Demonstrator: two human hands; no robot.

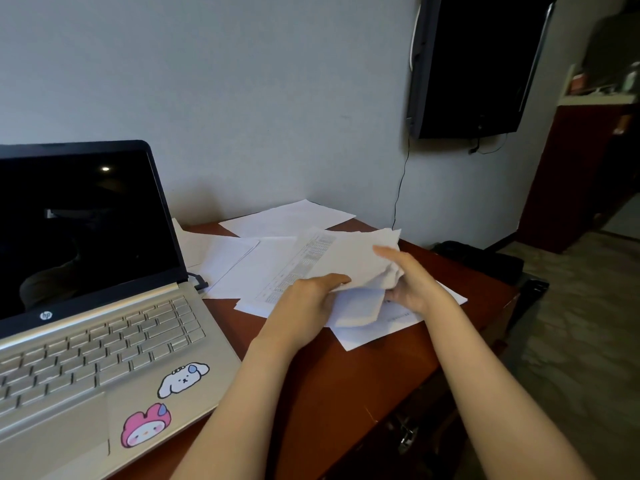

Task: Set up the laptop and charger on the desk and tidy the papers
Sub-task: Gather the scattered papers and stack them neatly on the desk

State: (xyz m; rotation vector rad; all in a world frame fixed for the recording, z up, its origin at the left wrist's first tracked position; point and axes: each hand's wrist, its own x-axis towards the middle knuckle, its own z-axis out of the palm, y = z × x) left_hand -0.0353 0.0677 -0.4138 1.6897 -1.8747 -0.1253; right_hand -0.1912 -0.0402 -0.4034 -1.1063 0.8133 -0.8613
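Note:
A silver laptop (pixel 104 334) stands open on the left of the red-brown desk (pixel 329 382), its screen dark and two cartoon stickers by the trackpad. A black charger plug (pixel 200 280) sits in its right side. White papers (pixel 277 220) lie scattered over the desk's far right part. My left hand (pixel 304 299) and my right hand (pixel 412 278) both grip a crumpled white sheet (pixel 360 261) lifted a little above the pile, the left at its lower edge and the right at its right side.
A dark wall-mounted TV (pixel 474 64) hangs at the upper right with a thin cable (pixel 400 188) running down the wall. A black bag (pixel 485 261) lies on the floor beyond the desk's right edge. A dark red cabinet (pixel 575 181) stands at the far right.

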